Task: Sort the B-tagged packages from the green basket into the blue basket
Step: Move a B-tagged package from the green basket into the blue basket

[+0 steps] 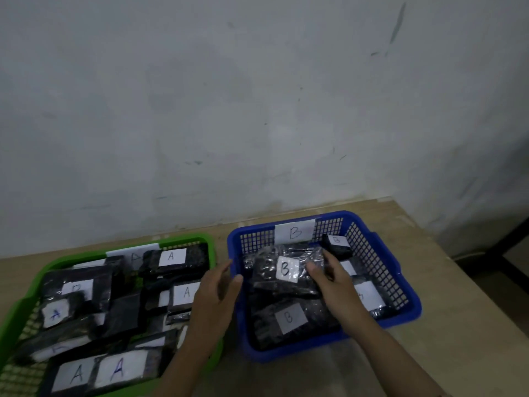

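The green basket (31,287) at the left holds several black packages, most tagged A (171,256). To its right stands the blue basket (400,285), with a B label on its back wall and several black packages tagged B inside. My right hand (329,277) is in the blue basket, gripping the right edge of a shiny black B-tagged package (274,270) that lies tilted on top of the others. Between the two baskets, over the green basket's right rim, my left hand (217,293) hovers with its fingers apart and nothing in it.
Both baskets sit on a light wooden table (429,351) pushed against a pale wall (257,110). The table's right edge runs past the blue basket, with a dark table leg (492,259) and floor beyond.
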Action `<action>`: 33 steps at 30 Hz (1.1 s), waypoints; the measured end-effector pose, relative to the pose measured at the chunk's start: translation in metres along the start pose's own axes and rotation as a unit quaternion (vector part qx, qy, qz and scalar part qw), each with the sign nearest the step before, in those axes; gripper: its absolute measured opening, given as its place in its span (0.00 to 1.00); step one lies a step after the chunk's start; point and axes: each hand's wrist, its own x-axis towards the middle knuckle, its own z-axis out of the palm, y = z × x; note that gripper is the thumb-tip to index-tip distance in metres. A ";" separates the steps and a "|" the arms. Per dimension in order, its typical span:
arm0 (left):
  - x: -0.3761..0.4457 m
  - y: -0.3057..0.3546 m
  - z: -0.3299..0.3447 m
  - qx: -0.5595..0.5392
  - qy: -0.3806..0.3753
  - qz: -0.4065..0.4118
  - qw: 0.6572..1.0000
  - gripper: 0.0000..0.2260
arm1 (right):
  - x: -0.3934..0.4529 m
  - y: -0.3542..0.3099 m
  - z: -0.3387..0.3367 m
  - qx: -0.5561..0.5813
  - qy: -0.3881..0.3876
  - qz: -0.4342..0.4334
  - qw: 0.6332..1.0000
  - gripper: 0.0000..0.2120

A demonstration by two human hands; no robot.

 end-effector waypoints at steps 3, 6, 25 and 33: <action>0.012 -0.005 0.022 0.092 0.013 0.053 0.994 0.16 | 0.018 0.006 -0.022 0.002 0.026 -0.002 1.000 0.25; 0.021 -0.015 0.043 0.199 0.032 0.062 0.978 0.19 | 0.035 0.011 -0.033 -0.012 0.026 -0.003 1.000 0.24; 0.025 -0.039 0.063 0.210 0.048 0.036 0.976 0.30 | 0.076 0.028 0.020 -0.150 -0.106 0.020 0.983 0.26; 0.025 -0.036 0.062 0.225 0.034 0.021 0.974 0.30 | 0.072 0.047 0.049 -0.236 -0.110 -0.011 0.965 0.41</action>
